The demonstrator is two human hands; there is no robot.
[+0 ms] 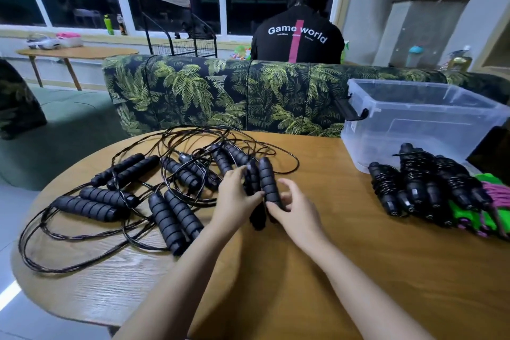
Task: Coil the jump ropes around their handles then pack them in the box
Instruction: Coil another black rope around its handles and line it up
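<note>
Several black jump ropes with ridged foam handles [168,218] lie uncoiled on the left half of the wooden table [358,270], their thin cords [69,234] looping toward the table's edge. At the table's middle, my left hand [234,196] and my right hand [298,210] together hold one pair of black handles [266,182] side by side, fingers curled around them. A clear plastic box [419,119] with a black latch stands open at the back right. In front of it lie several coiled black ropes [419,182].
Green and pink jump ropes [485,207] lie at the table's right edge. A palm-print sofa [220,94] backs the table, and a person in a black shirt [298,38] sits beyond it, facing away. A small wooden side table [77,52] stands far left.
</note>
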